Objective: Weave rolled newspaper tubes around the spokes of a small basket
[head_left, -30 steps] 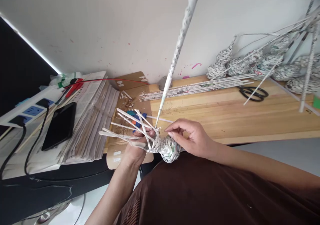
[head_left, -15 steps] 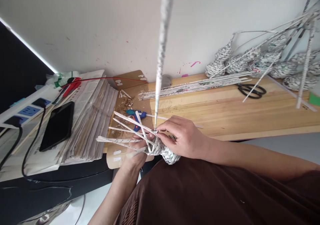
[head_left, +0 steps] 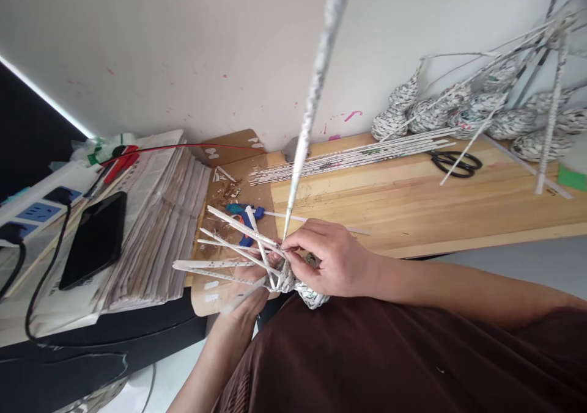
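A small woven paper piece (head_left: pixel 312 296) is held over my lap at the desk's front edge, with several paper tubes (head_left: pixel 215 265) fanning out to the left. My left hand (head_left: pixel 251 283) grips it from beneath and behind, its fingers partly hidden by the tubes. My right hand (head_left: pixel 323 255) pinches a tube at the weave between thumb and forefinger. From that pinch one long speckled paper tube (head_left: pixel 306 129) rises and leans slightly right, past the top of the view.
Behind my hands lies a blue glue gun (head_left: pixel 251 222) on cardboard. Paper tubes (head_left: pixel 358 157), black scissors (head_left: pixel 456 164) and woven gourd shapes (head_left: pixel 394 124) lie along the wall. A newspaper stack (head_left: pixel 169 217), a phone (head_left: pixel 94 239) and a power strip (head_left: pixel 41 208) are at left.
The long tube's upper end has swung to the right. My right hand still pinches at the weave, and the whole scene has shifted slightly left in view.
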Demonstrator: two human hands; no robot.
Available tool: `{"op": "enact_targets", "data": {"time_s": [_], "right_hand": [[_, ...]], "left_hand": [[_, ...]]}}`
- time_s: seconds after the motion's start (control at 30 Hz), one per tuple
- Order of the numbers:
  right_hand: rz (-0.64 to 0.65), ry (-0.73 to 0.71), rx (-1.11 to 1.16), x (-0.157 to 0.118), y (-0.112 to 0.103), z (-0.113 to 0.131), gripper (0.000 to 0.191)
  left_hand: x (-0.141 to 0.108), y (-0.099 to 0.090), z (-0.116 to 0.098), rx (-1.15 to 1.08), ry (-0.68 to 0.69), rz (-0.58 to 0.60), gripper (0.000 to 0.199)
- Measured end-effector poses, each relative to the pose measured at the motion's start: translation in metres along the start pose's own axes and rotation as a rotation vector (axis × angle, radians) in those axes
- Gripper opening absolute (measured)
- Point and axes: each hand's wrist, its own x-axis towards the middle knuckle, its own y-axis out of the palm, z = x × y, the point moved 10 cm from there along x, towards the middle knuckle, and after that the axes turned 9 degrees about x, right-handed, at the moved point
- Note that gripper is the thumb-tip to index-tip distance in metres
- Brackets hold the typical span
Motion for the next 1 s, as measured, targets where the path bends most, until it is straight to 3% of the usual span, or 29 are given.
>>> {"op": "enact_targets", "data": {"time_s": [0.13, 0.27, 0.47, 0.7, 0.83, 1.0], "right_hand": [[0.038, 0.032, 0.147, -0.003, -0.002, -0.003, 0.017], [0.013, 0.133, 0.122, -0.013, -0.014, -0.027, 0.017], [0.034, 0.282, -0.074, -0.027, -0.021, -0.084, 0.008], [0.125, 0.359, -0.159, -0.017, -0.016, -0.112, 0.011], [0.208, 0.303, -0.092, 0.0, 0.012, -0.099, 0.013], [0.431, 0.162, 0.0, 0.027, 0.081, -0.074, 0.03]], "left_hand": [[0.002, -0.003, 0.006, -0.073, -0.018, 0.067, 0.03], [0.004, -0.014, 0.01, -0.059, -0.064, 0.093, 0.034], [0.004, -0.047, 0.004, -0.082, -0.031, -0.078, 0.034], [0.002, -0.071, 0.008, -0.122, 0.034, -0.043, 0.031], [-0.005, -0.087, 0.008, -0.165, 0.014, -0.13, 0.036], [-0.014, -0.089, 0.009, -0.179, 0.003, -0.098, 0.034]]}}
